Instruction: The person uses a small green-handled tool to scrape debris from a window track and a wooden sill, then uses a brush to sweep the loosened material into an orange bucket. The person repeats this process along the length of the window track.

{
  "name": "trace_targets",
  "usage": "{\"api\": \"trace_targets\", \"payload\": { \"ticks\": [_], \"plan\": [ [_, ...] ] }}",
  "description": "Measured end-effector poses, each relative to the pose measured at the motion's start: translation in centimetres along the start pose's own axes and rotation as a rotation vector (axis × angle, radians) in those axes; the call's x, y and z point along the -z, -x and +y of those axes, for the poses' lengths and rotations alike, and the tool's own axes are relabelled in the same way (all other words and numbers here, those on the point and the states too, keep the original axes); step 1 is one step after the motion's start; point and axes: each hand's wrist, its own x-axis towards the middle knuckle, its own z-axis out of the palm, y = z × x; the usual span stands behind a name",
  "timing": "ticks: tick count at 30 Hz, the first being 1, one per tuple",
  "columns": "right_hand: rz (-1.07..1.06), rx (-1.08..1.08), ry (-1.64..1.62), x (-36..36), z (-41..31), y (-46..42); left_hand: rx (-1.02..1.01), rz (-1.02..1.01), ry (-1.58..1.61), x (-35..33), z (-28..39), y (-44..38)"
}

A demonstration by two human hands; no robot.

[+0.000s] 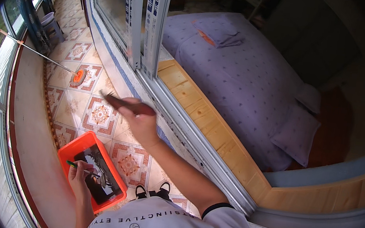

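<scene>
My left hand (pixel 78 173) is closed around a thin tool with a green handle end (pixel 71 163), possibly a screwdriver. Its dark shaft points right, above an orange plastic tub (pixel 79 139). Dark, glossy contents (pixel 101 165) with bright reflections show inside this tub; I cannot tell whether they are liquid. Higher up and farther forward, my right hand (pixel 141 122) grips a dark red-handled tool (pixel 115 101). Motion blurs its narrow tip, so its exact kind is unclear. That hand is in the air over the patterned floor tiles (pixel 100 114), beside the window wall.
To my right runs an aluminium sliding-window track (pixel 195 150) with a wooden sill (pixel 199 114). Past it stands a bed with a purple sheet (pixel 236 76). A mop (pixel 78 76) leans at the left wall. Farther along are a plastic stool (pixel 53 28) and dark curtains (pixel 31 11).
</scene>
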Motion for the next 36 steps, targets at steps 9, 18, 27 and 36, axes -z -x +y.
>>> {"api": "trace_targets", "payload": {
  "ticks": [9,18,27,36],
  "plan": [
    [0.044,0.157,-0.089,1.2,-1.4,1.7,-0.001,0.013,-0.040,1.0,-0.3,-0.5],
    [0.324,-0.219,0.328,17.5,-12.9,7.4,0.036,-0.096,-0.056,-2.3,-0.8,-1.8],
    [0.460,-0.352,0.617,21.4,-17.4,19.9,0.057,-0.282,-0.110,-7.9,-1.9,-3.2],
    [0.592,-0.363,0.979,22.5,-23.7,26.1,0.105,-0.527,-0.229,-13.7,-3.4,-2.3]
  ]
}}
